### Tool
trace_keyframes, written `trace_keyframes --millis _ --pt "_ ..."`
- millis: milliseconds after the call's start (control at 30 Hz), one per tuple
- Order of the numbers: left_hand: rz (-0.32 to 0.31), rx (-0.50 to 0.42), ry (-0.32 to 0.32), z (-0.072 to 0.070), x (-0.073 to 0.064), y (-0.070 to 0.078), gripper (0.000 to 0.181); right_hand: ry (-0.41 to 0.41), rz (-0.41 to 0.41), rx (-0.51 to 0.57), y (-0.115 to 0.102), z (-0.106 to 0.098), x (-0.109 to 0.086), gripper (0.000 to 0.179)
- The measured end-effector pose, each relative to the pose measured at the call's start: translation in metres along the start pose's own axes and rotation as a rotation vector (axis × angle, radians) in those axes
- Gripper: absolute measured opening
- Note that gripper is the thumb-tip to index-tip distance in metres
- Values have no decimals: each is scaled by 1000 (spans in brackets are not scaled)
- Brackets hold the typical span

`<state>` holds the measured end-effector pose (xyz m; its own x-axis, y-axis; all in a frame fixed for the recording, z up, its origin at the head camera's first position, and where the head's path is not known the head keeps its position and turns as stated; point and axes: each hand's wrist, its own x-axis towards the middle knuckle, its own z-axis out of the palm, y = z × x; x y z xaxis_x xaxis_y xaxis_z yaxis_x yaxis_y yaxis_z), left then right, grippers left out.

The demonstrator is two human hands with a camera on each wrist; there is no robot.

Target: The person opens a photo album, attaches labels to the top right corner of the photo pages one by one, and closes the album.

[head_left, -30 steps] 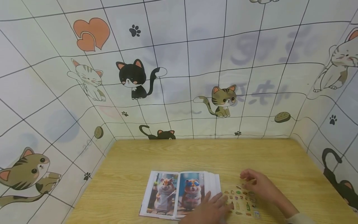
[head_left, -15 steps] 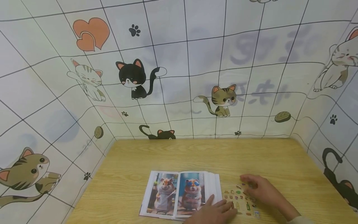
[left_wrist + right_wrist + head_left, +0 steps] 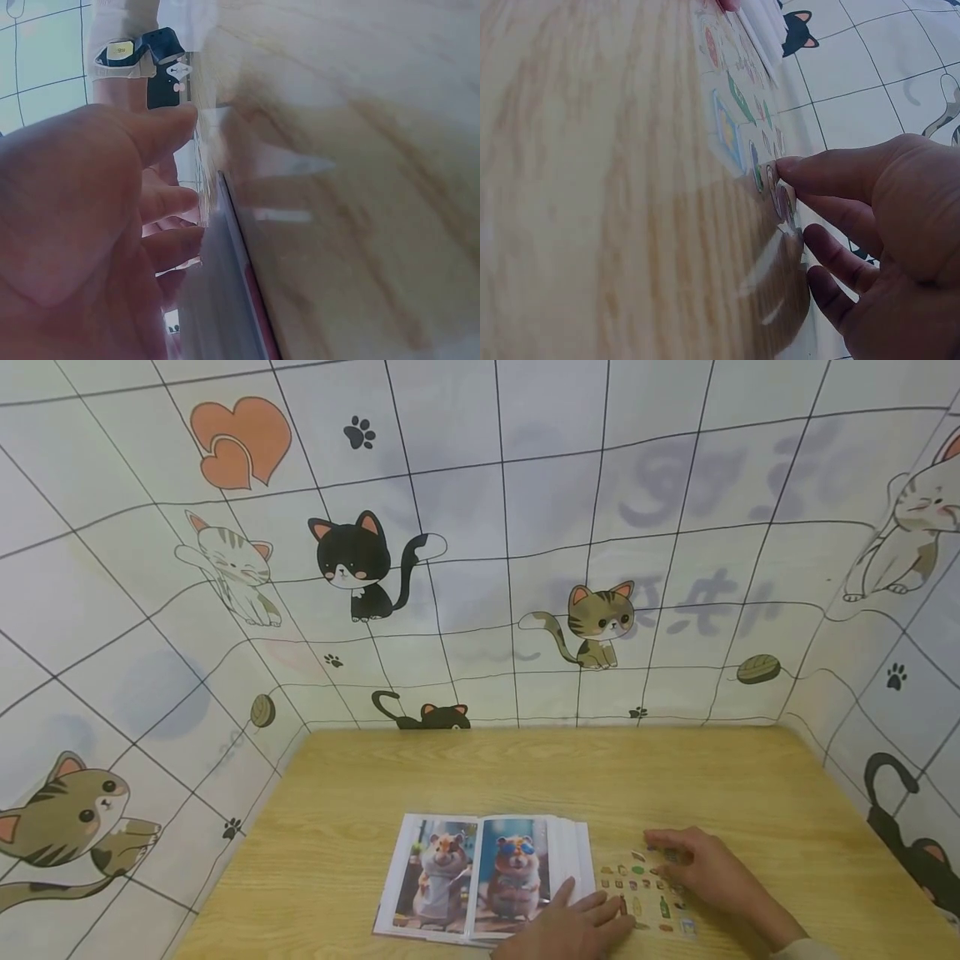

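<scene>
- Left hand [image 3: 566, 928], fingers spread, lies over the near right corner of the photo album [image 3: 477, 877]; right hand [image 3: 705, 864] has bent fingers at the sticker sheet [image 3: 647, 895], whether pinching I cannot tell.
- Wooden table [image 3: 525, 772] beneath, cat-print wall [image 3: 480, 547] behind; both hands hide parts of the sheet.
- Sticker sheet: just right of the album, clear, with rows of small pictures, including bottles.
- Album: open at two hamster photos [image 3: 442, 881].

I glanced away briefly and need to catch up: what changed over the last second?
The left hand shifted slightly right and toward the person; the right hand also came slightly nearer the person. No grasp or release is clear. The open photo album and sticker sheet stayed put.
</scene>
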<state>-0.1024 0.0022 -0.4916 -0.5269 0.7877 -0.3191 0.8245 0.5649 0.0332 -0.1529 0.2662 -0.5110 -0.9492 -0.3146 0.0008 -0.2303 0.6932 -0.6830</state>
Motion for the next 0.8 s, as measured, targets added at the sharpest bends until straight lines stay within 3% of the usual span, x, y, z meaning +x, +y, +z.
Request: trace_keyframes --millis 333,600,800 --pt "28 -31 26 -3 -3 -3 67 0 11 -11 0 -1 0 45" --pt "12 0 53 0 -2 -1 65 17 42 41 -2 1 -1 45" --pt "2 -29 39 -1 -2 1 65 7 87 76 -4 0 0 48"
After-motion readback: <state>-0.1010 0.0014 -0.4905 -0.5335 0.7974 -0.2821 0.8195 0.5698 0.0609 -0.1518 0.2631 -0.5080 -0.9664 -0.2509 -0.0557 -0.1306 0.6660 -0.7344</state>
